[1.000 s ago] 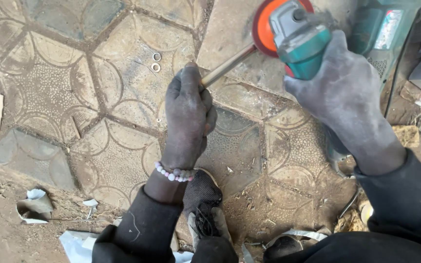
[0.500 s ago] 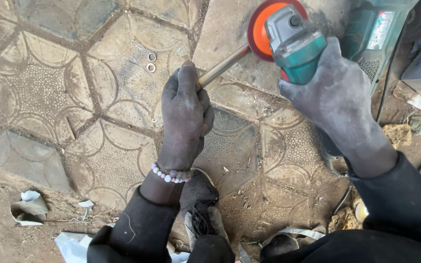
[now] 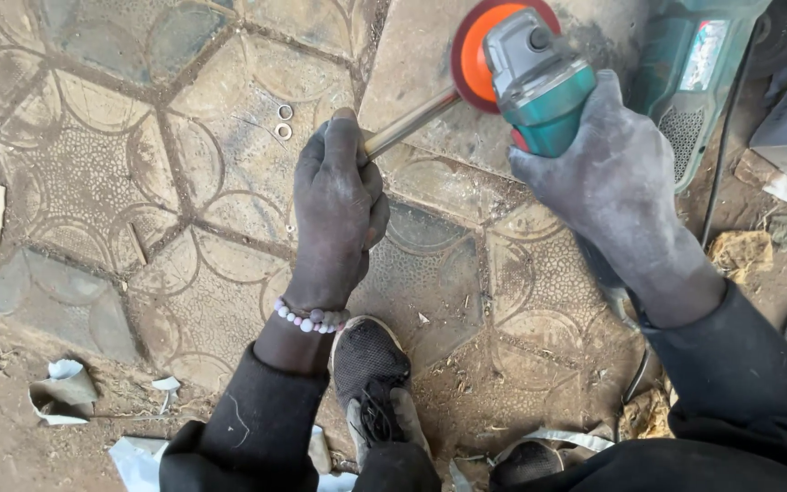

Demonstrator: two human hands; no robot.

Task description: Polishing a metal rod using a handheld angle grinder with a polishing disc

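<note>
- Two bare, dust-grey hands are at work over a patterned paved floor (image 3: 184,182): the left hand (image 3: 337,214) grips a thin metal rod (image 3: 409,121), the right hand (image 3: 612,182) holds a teal angle grinder (image 3: 539,82).
- Left fingers are wrapped tight round the near end of the rod, pressed together in a fist; a beaded bracelet (image 3: 310,319) sits on that wrist.
- Right fingers are closed round the grinder's body, with the orange disc (image 3: 475,59) turned toward the rod.
- Rod position: it runs slantwise up and to the right from the left fist, and its far tip meets the lower edge of the disc, above a plain slab (image 3: 412,64).
- Progress, as a judgement: the grinding of the rod tip looks to be in hand, not finished; no sparks show, so I cannot tell whether the disc is cutting just now.
- Look of the rod: slim, straight, pale bare metal with a dull shine; its tip is hidden against the disc, so how much has been shaped cannot be told.
- Nearby: two small metal washers (image 3: 283,121) lie on the floor just left of the fist, a dark shoe (image 3: 371,374) is planted below it, and a second teal power tool (image 3: 699,82) lies beyond the right hand.
</note>
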